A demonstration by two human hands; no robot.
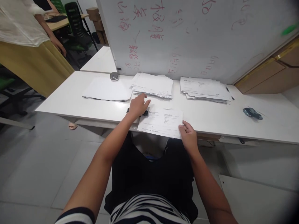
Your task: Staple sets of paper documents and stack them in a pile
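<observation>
My right hand [188, 134] pinches the right edge of a printed sheet of paper [161, 123], thumb on top. The sheet lies over the table's front edge, its print facing up. My left hand [139, 106] is open above the table, index finger and thumb apart. Its fingertips are at the front edge of the left paper stack [153, 84]; whether they touch it I cannot tell. Partly hidden beneath the left wrist is a black object [145, 113], its kind unclear, beside the sheet's left edge.
A second paper stack [203, 88] stands to the right, and flat white sheets [107, 88] lie left. A small rounded grey object [114, 76] and a dark teal object [252, 113] rest on the white table [63, 96]. The whiteboard [187, 40] rises behind. Another person [35, 46] stands left.
</observation>
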